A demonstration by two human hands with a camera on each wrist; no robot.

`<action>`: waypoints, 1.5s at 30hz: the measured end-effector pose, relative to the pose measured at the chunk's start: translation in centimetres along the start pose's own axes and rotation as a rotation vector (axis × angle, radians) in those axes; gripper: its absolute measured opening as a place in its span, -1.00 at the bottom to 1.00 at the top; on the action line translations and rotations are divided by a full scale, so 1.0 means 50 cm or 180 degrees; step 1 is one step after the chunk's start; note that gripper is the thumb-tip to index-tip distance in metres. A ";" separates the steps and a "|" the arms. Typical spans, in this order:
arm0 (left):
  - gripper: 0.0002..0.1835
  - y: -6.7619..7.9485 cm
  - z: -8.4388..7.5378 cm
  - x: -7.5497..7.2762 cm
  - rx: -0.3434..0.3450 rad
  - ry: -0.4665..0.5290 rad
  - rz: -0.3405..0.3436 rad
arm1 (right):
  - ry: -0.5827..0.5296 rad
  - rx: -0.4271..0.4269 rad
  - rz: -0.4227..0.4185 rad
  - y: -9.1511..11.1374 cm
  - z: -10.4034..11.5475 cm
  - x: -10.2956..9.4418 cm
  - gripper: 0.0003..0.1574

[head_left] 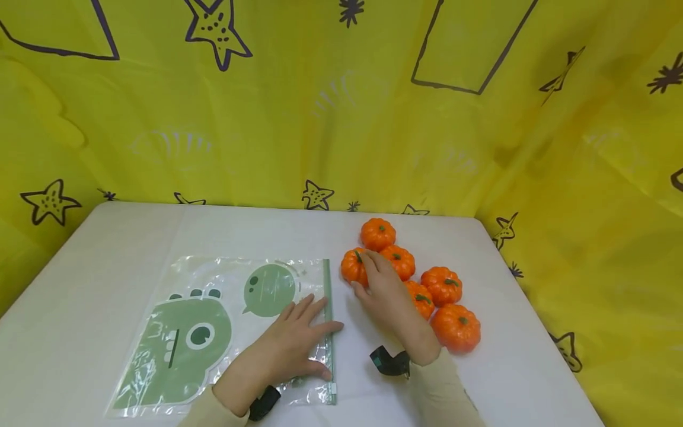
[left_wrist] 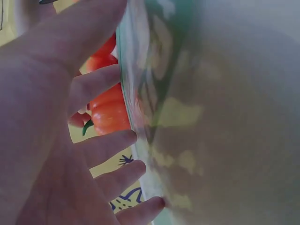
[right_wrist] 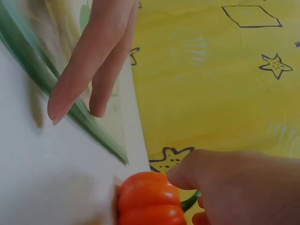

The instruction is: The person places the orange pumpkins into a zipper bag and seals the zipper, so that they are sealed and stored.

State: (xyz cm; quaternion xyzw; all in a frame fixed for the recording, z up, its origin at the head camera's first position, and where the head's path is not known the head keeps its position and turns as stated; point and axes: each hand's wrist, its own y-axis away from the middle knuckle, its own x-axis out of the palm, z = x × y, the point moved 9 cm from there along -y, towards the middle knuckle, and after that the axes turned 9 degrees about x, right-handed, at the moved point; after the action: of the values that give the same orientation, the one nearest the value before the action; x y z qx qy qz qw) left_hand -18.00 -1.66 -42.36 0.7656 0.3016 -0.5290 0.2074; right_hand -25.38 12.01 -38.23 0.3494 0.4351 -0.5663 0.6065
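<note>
A clear zip bag [head_left: 176,350] with a green dinosaur print lies flat on the white table. My left hand [head_left: 290,341] rests on it with fingers spread, close to its green zip edge [head_left: 328,279]. In the left wrist view, the fingertips touch the bag along that edge. Just right of the bag, my right hand [head_left: 386,296] grips a small orange toy pumpkin [head_left: 352,267] with a green stem. The right wrist view has the thumb against this pumpkin [right_wrist: 149,201]; the other fingers are partly cut off there.
Several more toy pumpkins sit around the right hand: one behind [head_left: 377,233], one beside it [head_left: 399,262], and others to the right, including a large one [head_left: 456,329]. A white zip slider [head_left: 333,388] is at the bag's near corner. Yellow printed cloth [head_left: 288,118] borders the table.
</note>
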 end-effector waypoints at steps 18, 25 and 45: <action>-0.39 0.003 -0.011 -0.005 0.0180 -0.0213 -0.0307 | 0.0012 -0.0021 -0.0105 -0.003 0.002 0.012 -0.18; -0.42 0.004 -0.007 -0.015 0.0237 -0.0297 -0.0318 | -0.0209 -0.0137 -0.0050 -0.005 0.004 0.021 -0.34; -0.48 0.009 -0.005 -0.016 0.0266 -0.0286 -0.0194 | -0.0337 -0.0027 0.0195 0.002 -0.002 0.040 -0.24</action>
State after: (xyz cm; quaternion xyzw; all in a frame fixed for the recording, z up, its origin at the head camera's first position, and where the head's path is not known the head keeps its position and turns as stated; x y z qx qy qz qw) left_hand -17.72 -2.02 -41.51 0.7395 0.2928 -0.5811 0.1723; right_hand -25.35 11.35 -40.10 0.3296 0.3939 -0.5633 0.6472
